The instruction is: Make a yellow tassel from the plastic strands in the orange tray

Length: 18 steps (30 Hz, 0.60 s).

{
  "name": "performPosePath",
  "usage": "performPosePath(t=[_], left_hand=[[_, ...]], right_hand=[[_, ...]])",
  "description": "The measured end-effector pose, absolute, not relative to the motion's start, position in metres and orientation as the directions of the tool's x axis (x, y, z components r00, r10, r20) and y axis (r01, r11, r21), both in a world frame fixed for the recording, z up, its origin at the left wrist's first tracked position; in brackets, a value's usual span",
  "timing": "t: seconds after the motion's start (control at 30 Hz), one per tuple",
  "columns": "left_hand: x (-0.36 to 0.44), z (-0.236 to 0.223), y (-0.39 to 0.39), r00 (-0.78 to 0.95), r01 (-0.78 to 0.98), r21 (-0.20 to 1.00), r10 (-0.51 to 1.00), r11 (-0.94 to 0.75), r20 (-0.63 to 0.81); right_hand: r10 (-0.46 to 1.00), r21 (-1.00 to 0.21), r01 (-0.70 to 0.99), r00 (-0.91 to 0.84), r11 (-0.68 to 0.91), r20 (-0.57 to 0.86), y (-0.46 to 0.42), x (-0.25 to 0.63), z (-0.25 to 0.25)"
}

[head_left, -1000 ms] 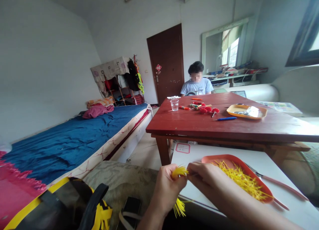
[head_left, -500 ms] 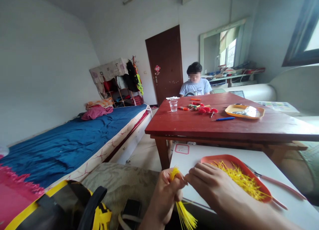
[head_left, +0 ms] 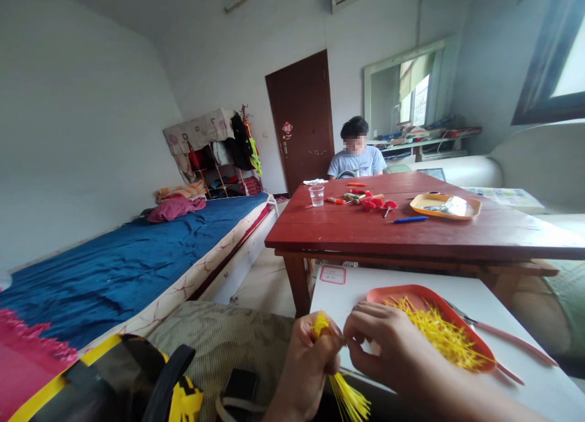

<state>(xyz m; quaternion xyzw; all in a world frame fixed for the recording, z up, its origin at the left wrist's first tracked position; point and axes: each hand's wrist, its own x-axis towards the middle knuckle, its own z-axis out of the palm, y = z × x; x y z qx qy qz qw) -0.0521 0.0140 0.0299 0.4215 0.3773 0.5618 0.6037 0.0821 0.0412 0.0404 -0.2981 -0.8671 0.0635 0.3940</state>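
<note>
Yellow bundle at lower centre of frame: lower strands now swung rightward, upper tuft more upright than one second ago.
The change exposes more strand length below the left hand, which is closed firmly around the bundle. The right hand, fingers curled, meets the left fingertips (whether it pinches a thread cannot be determined). Strands are thin, glossy, fanned at the lower end.

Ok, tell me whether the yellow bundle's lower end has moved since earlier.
Yes; the yellow bundle's lower end has swung right, judged against the red-bordered label.
</note>
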Motion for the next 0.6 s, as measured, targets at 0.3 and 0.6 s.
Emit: performPosePath(t=[0.3,0.6], left_hand=[[-0.053,0.026,0.016,0.088,-0.336,0.939,0.995,0.078,-0.051],[-0.049,0.028,0.014,-0.022,-0.394,0.917,0.997,0.064,-0.079]], right_hand=[[0.320,-0.030,0.444,-0.595,0.896,0.737,0.038,0.087,0.039],[0.477,-0.269,0.471,-0.407,0.840,0.779,0.038,0.078,0.035]])
